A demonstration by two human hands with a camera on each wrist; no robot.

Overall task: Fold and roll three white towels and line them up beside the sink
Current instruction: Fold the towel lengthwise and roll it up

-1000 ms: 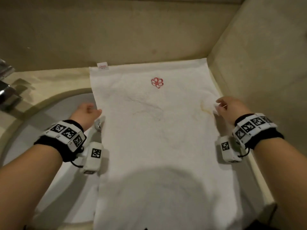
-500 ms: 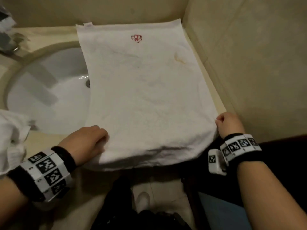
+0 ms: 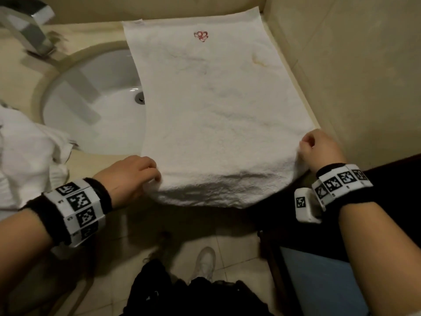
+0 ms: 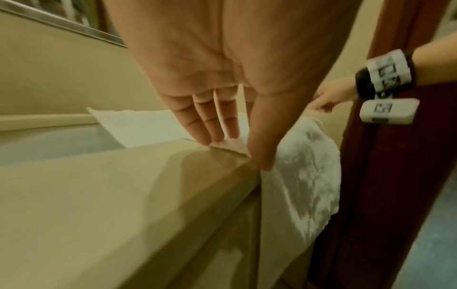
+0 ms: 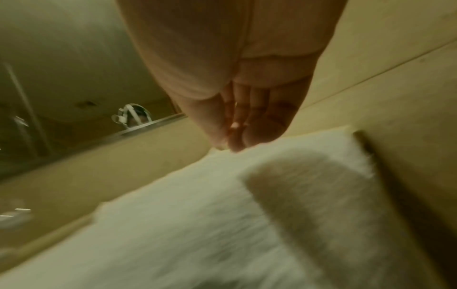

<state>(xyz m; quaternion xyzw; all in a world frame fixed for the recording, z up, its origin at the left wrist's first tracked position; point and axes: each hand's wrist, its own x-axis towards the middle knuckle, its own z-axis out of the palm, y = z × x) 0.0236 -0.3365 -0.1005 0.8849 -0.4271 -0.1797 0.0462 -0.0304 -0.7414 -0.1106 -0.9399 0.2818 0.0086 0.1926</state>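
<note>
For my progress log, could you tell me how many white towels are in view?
2 for certain: one towel lies flat right of the sink, its near corners pinched by both hands; a crumpled heap at left may hide a third.

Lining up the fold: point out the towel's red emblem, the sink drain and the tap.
red emblem (image 3: 201, 36), head view, middle of the stitching.
sink drain (image 3: 139, 97), head view, metal ring.
tap (image 3: 24, 25), head view, spout.

A white terry-cloth towel (image 3: 218, 115) bears a small red looped emblem (image 3: 201, 36) at its 12 o'clock end and a faint yellowish stain (image 3: 258, 61) toward 2 o'clock. The round sink basin (image 3: 91, 110) is white, the stone surface (image 3: 13, 87) beige.
</note>
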